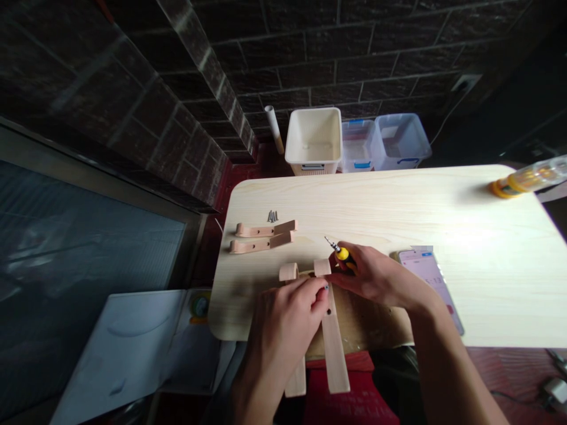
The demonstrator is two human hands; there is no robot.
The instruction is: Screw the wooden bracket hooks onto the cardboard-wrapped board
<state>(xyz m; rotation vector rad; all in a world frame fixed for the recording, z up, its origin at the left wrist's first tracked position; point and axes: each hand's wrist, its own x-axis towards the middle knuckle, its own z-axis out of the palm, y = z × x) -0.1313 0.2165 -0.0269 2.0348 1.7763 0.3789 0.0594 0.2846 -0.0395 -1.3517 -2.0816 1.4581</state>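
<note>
My left hand point(295, 310) is closed in a pinch on a small screw point(326, 287), over the right one of two long wooden pieces point(335, 348) with curled ends. In my right hand point(370, 271) is a yellow and black screwdriver point(343, 255), its metal tip pointing up and left, away from the wood. Part of the left wooden piece point(296, 381) is hidden under my left hand. A brown board point(367, 316) lies beneath both pieces at the table's front edge.
Two short curved wooden pieces point(261, 244) and several screws point(273, 216) lie on the table point(376, 206), left of centre. A phone point(432, 283) is right of my right hand. A clear, orange-ended bottle point(527, 179) stands far right. Bins point(313, 139) stand behind.
</note>
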